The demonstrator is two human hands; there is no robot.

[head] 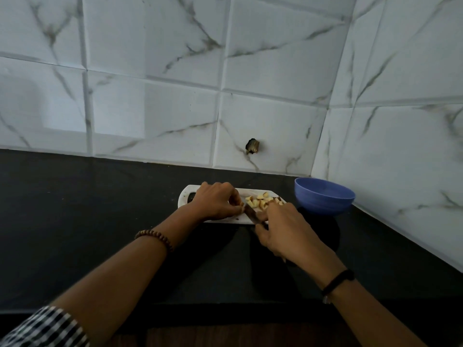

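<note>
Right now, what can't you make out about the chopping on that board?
All head view:
- Knife: handle hidden inside the right hand; only some blade shows.
- Piece being cut: mostly covered by fingers of the left hand.
- Chopped pieces: too small to identify the food.
- Board: right end behind the right hand.

Countertop (100, 209) plain black. Cutting board (184, 196) white, dark smudge at its left end. Chopped pieces (260, 200) pale yellow with reddish-brown skin. Knife (251, 214) blade dull grey. Bowl (323, 196) at the countertop's back right corner solid blue. Wall tiles (150, 71) white marble, grey-brown veins, one dark brown hole (253, 146). Bead bracelet (156, 236) brown, wristband (338, 280) black, sleeve (45, 326) black-and-white check.
</note>
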